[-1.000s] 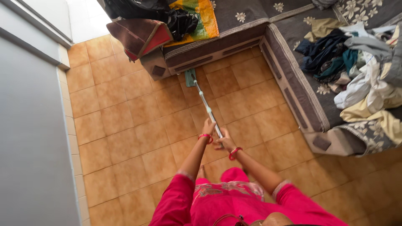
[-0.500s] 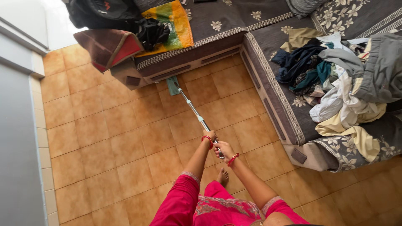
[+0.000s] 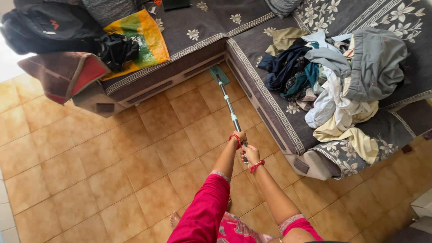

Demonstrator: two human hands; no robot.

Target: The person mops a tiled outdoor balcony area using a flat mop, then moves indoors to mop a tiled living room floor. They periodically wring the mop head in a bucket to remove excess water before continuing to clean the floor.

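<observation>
Both my hands grip the metal handle of a flat mop [image 3: 228, 105]. My left hand [image 3: 238, 137] is higher on the shaft, my right hand [image 3: 251, 155] just below it; each wrist wears a red bangle. The green mop head [image 3: 218, 74] lies on the orange tiled floor [image 3: 112, 166] in the inner corner of an L-shaped grey floral sofa [image 3: 198, 27]. My sleeves and clothing are pink, and one bare foot [image 3: 175, 219] shows below my left arm.
A heap of mixed clothes [image 3: 342, 81] covers the sofa's right section. On the left section lie a black backpack [image 3: 45, 27], a yellow-green bag [image 3: 139, 38] and a maroon cushion [image 3: 63, 72]. The sofa base borders the floor at top and right.
The mop head has slid right along the sofa base into the inner corner. My view has shifted right, and the grey wall at the left has left the frame.
</observation>
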